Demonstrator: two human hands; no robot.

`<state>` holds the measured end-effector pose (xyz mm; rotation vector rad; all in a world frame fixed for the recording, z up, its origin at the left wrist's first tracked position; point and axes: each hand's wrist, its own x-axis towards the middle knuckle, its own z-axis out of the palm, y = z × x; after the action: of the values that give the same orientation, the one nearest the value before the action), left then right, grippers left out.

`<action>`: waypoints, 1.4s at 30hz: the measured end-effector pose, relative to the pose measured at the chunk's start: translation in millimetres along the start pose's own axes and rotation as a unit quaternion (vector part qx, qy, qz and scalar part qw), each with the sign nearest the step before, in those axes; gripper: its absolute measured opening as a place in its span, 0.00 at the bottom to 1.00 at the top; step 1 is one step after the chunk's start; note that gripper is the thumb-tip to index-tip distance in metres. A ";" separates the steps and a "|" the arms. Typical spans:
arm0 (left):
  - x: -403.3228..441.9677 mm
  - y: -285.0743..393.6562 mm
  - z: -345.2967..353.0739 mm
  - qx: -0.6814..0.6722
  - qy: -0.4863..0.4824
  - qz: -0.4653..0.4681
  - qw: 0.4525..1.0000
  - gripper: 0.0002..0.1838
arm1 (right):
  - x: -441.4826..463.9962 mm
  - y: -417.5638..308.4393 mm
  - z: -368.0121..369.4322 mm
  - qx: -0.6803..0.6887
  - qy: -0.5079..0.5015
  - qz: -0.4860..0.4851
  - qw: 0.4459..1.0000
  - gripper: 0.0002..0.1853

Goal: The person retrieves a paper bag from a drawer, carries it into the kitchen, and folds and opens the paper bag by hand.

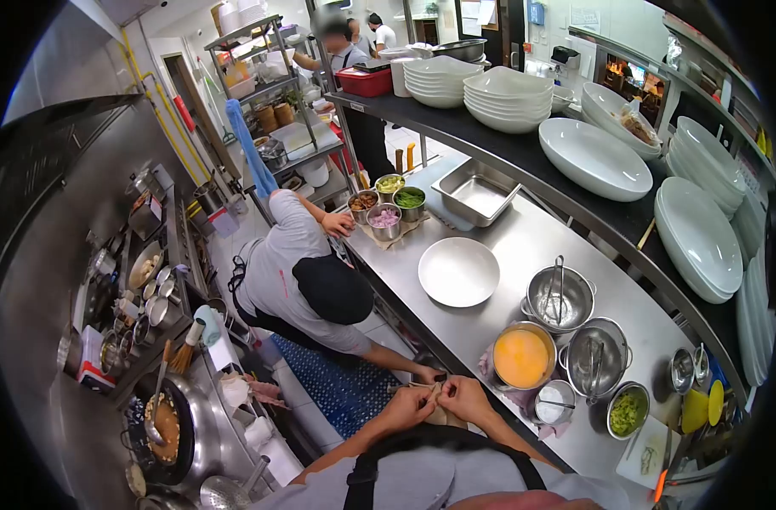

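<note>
My left hand (407,407) and my right hand (465,398) are close together in front of my apron, at the near edge of the steel counter (388,263). The fingers of both pinch a limp beige piece of material (443,413), perhaps cloth or a thin bag; its kind is unclear. Just beyond my hands, a co-worker (294,280) in a black cap bends down and reaches below the counter. To the right of my hands stand a bowl of orange liquid (520,358) and a small pot of white contents (554,402).
On the counter are a white plate (459,272), a steel tray (476,192), two steel bowls with whisks (560,298) and a bowl of chopped greens (628,411). A shelf of white dishes (595,159) overhangs the right side. At left, a wok (162,433) sits on the stove.
</note>
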<state>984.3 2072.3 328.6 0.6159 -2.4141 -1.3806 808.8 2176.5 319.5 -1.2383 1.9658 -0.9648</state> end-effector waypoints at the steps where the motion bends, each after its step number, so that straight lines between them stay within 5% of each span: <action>1: -0.3 2.1 0.9 0.003 0.006 0.002 1.000 0.10 | -1.2 -0.1 -0.3 -0.006 0.008 -0.007 1.000 0.09; 10: -20.8 9.4 0.8 -0.003 0.052 -0.005 0.999 0.13 | -3.5 -1.2 0.2 -0.003 -0.050 -0.065 0.997 0.13; 23: -44.2 -3.3 -3.8 0.025 0.072 -0.068 0.995 0.12 | 3.6 -5.9 26.4 0.041 -0.104 -0.029 0.993 0.11; 34: -31.8 -0.8 -4.3 0.050 0.146 -0.030 0.988 0.12 | 4.9 -4.1 24.2 0.060 -0.058 -0.012 0.996 0.12; 42: -28.1 -1.9 -14.2 0.045 0.095 -0.019 0.994 0.12 | 4.3 -6.7 18.1 0.052 -0.041 -0.037 0.997 0.11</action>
<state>1015.5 2075.0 332.9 0.7822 -2.3332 -1.1745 824.8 2165.9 314.7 -1.2799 1.7954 -1.0220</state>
